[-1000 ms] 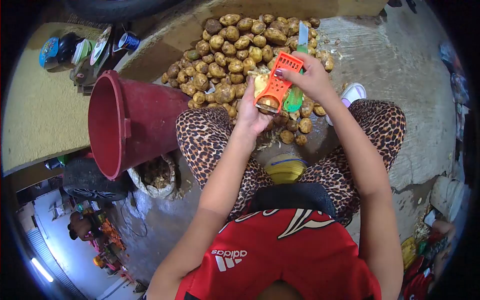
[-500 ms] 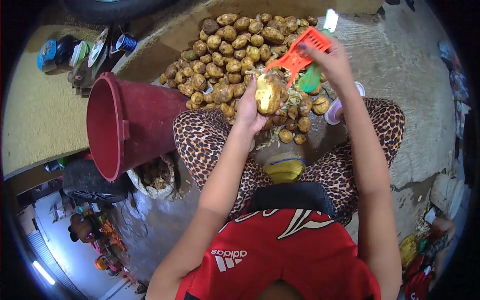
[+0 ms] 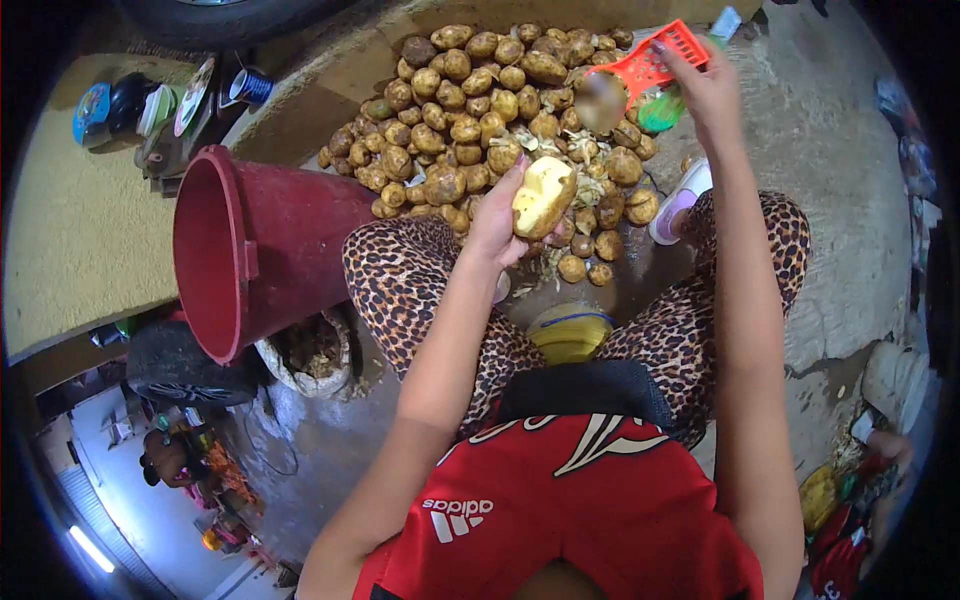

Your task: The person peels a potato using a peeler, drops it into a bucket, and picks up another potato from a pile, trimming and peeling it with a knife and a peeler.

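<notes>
My left hand (image 3: 497, 222) is wrapped around a partly peeled potato (image 3: 545, 195), its pale yellow flesh facing up and brown skin left along the right side. Up and to the right, away from the potato, my right hand (image 3: 715, 98) grips an orange peeler (image 3: 655, 62) by its slotted handle. The peeler's head end is lost in a blur. A green piece (image 3: 661, 108) shows just below the right hand, and a pale bluish piece (image 3: 725, 22) just above it. Unpeeled potatoes (image 3: 450, 125) lie heaped beyond both hands, with pale peelings (image 3: 588, 150) among them.
A dark red bucket (image 3: 290, 240) lies on its side at the left, near a white sack (image 3: 310, 360). Between my legs sits a yellow container (image 3: 572, 335). A low wall (image 3: 310, 105) runs behind the heap. Another person (image 3: 170, 458) is at lower left.
My right hand has moved up and right with the peeler, away from the potato. The green and pale pieces moved with it. My left hand has turned the potato slightly, showing more peeled flesh.
</notes>
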Demonstrator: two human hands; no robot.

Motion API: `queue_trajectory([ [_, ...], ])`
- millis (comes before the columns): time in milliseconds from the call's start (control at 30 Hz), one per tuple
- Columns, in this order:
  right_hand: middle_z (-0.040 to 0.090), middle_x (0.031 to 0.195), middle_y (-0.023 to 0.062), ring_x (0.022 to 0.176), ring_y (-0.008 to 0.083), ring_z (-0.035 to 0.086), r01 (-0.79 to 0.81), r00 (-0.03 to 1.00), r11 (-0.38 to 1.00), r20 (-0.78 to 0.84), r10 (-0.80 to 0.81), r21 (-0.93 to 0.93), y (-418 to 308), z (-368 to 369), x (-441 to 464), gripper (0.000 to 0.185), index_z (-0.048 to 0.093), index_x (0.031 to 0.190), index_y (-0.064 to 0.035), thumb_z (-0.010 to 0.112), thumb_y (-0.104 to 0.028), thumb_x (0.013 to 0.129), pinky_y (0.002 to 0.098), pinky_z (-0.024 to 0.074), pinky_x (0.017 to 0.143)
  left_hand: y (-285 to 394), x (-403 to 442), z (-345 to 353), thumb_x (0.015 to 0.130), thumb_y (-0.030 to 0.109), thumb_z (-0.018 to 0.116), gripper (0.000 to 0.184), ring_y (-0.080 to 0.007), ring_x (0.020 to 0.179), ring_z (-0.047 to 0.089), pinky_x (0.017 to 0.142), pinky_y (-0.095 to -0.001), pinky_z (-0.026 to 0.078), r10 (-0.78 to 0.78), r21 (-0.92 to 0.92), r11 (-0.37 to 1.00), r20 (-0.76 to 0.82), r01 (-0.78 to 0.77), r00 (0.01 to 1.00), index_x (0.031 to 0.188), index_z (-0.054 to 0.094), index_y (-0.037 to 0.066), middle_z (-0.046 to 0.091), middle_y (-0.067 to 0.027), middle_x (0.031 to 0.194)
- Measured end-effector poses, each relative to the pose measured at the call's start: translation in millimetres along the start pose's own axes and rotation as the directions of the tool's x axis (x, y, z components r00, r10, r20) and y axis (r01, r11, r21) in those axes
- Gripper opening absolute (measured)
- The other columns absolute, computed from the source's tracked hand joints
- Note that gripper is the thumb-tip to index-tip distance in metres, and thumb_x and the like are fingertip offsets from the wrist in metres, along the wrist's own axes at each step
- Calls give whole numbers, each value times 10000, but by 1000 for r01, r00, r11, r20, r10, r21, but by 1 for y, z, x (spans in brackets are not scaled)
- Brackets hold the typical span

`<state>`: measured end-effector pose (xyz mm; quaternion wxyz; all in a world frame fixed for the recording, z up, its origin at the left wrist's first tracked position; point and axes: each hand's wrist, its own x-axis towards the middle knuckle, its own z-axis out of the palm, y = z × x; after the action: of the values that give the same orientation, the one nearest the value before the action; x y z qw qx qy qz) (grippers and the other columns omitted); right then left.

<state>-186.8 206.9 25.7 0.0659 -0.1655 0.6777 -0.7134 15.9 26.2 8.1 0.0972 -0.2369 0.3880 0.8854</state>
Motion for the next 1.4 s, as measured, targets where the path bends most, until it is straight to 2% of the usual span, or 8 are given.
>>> queue_trajectory([
  [233,628,808,31,692,95,575,-97,956,995,278,88,17,2,56,-36,301,603,940,-9,693,-195,721,253,469,641,-4,7,1,919,411,335,434,-199,570,591,455,-305,488,112,78,992,-144,-101,983,1078,497,41,610,-103,868],
  [367,627,769,40,673,101,587,48,994,948,-76,-76,-314,10,25,-11,267,597,919,-4,663,-197,748,273,478,621,1,1,8,918,425,322,457,-205,586,598,465,-307,492,93,93,993,-184,-77,979,1079,496,34,610,-110,863],
  [733,622,868,41,753,106,587,-348,935,845,213,283,407,1,40,-19,248,583,950,-23,667,-162,762,239,459,731,8,2,-7,881,497,362,535,-258,723,621,577,-343,540,18,-160,987,-28,-23,999,1096,480,22,602,-144,887],
  [833,619,877,33,764,110,586,-368,909,899,297,293,237,-5,55,-35,254,586,943,-32,685,-155,744,247,466,733,5,8,-20,890,456,381,494,-249,815,616,661,-365,546,25,-226,974,132,6,991,1132,464,33,597,-138,947],
  [1000,622,837,24,770,97,583,-188,889,981,417,189,-44,-5,79,-61,347,569,978,5,721,-126,696,244,475,718,8,5,6,914,417,339,459,-215,852,610,644,-340,540,22,-306,950,-125,-60,992,1174,449,55,579,-121,1041],
  [1267,639,763,51,687,109,609,-47,992,999,120,44,17,-9,35,-21,298,595,915,7,719,-158,701,234,495,638,8,9,-13,916,421,320,454,-222,778,615,563,-326,521,0,-134,991,83,11,997,1165,459,68,596,-115,993],
  [1333,640,760,55,671,114,613,-57,998,996,-27,59,65,-6,14,-6,287,596,906,3,717,-161,703,234,501,624,6,2,-4,909,424,343,453,-223,737,616,524,-325,509,-26,-137,990,-39,21,999,1146,472,60,607,-105,955],
  [1400,638,766,42,695,105,609,-79,996,990,57,73,118,-9,17,-11,276,596,904,-10,714,-160,705,240,496,642,4,3,-7,908,419,357,448,-212,750,622,521,-329,507,-25,-134,991,6,26,1000,1134,484,53,613,-98,956],
])
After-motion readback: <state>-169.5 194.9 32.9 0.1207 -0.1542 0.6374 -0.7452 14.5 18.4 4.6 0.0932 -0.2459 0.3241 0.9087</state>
